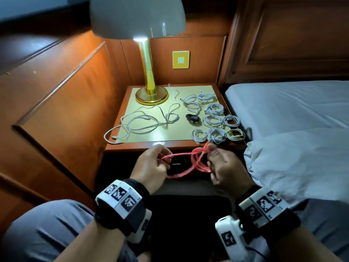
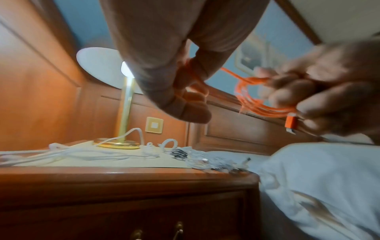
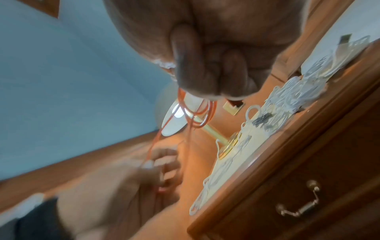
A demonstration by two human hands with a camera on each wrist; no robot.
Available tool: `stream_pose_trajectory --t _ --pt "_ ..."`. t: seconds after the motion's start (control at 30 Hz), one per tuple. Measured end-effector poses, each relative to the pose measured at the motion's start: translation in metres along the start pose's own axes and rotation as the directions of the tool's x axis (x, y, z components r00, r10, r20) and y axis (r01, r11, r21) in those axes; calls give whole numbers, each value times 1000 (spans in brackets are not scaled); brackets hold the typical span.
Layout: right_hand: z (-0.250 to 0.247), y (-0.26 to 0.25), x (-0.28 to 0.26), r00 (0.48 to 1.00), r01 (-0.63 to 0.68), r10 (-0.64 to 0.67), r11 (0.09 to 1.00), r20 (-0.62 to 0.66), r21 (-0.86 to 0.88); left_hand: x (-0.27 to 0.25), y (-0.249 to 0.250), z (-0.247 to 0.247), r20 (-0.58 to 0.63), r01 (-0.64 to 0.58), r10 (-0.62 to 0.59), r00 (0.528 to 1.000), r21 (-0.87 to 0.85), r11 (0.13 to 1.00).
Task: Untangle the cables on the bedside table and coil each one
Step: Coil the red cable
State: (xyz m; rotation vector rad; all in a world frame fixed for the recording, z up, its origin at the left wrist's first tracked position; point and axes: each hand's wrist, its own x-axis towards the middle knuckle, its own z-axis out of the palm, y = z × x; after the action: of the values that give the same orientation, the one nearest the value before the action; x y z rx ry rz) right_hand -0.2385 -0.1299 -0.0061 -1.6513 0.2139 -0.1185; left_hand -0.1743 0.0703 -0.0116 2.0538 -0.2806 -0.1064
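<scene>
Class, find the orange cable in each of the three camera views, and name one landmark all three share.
Head: the orange cable is low centre, held between both hands, in front of the table edge.
Left wrist: orange cable upper right, looped in the far hand's fingers.
Right wrist: orange cable centre, hanging below the fingers.
Shared landmark: the lamp.

- The left hand [image 1: 151,163] is pinching one end of the pink cable [image 1: 190,163] just in front of the bedside table [image 1: 132,145].
- The right hand [image 1: 223,167] is holding the pink loops bunched together.
- Small white coils [image 1: 213,121] and one black coil [image 1: 192,118] are sitting on the right side of the table.
- Loose white cables [image 1: 136,123] are lying tangled on the left.
- A gold lamp [image 1: 149,72] is glowing at the far side.
</scene>
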Motion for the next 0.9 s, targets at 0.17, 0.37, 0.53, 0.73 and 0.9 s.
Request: stream_pose_trajectory --t 0.17,0.37,0.53,0.73,0.9 --pt "-39 -22 7 976 -79 125 967 -180 242 16 -4 -32 -111 156 -168 980 -111 982" --pt "-33 -28 -2 990 -123 137 934 -20 335 9 -4 -22 88 103 -117 989 153 983" --pt "-22 -26 -9 980 -176 132 926 151 335 -9 1 -6 321 24 -25 947 8 1000" --pt "-5 -18 -14 934 -244 163 940 317 236 -25 22 10 261 -107 194 946 -314 943" --pt "1 -16 -15 944 -183 136 974 302 133 -23 19 11 363 94 56 930 -384 918"
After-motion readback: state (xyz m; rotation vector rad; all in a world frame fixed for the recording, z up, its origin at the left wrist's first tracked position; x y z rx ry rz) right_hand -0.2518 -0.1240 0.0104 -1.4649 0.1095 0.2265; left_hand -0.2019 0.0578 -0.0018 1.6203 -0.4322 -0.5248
